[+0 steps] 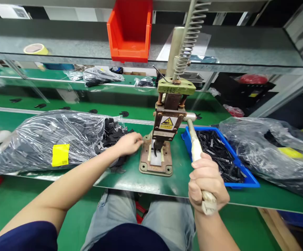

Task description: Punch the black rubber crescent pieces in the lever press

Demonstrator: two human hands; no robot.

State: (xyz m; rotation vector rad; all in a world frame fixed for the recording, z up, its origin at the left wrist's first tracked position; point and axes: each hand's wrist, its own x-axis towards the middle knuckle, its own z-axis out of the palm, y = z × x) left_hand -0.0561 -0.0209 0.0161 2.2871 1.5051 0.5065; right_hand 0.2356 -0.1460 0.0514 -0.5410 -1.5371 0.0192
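A manual lever press stands on the green workbench with a spring at its top. My right hand is wrapped round its lever handle, which is bound in pale tape and slants down toward me. Just left of the press base, my left hand has its fingers curled together; whatever they hold, if anything, is hidden. Under the press head a small black curved piece rests on the metal plate. Loose black pieces spill from a clear plastic bag beside my left hand.
Right of the press sits a blue tray of black parts, with another filled plastic bag beyond it. An orange bin and a tape roll are on the shelf above. Several black pieces lie spaced behind the bag.
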